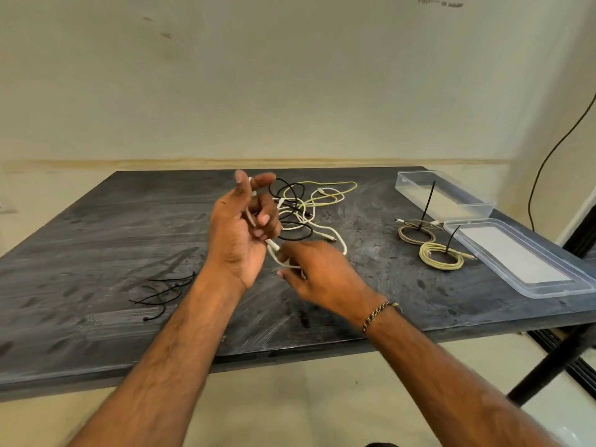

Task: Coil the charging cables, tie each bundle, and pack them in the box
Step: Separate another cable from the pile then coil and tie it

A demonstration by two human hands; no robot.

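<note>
Centrally, above the dark table (96, 227): left hand (240, 233) raised, fingers curled round a white charging cable (272, 245); right hand (317, 272) just beside it, pinching the same cable lower down. Behind the hands, a tangle of loose cables (306, 208), black, white and yellow-green, partly hidden by the left fingers. Right of the tangle, two tied coils (429, 243), then the clear plastic box (445, 193) and its lid (516, 256). Left of the hands, loose black cable ties (161, 291).

No legible text, label, brand or number appears; dark marks on the wall (442, 1) above the table (96, 221) are unreadable.
</note>
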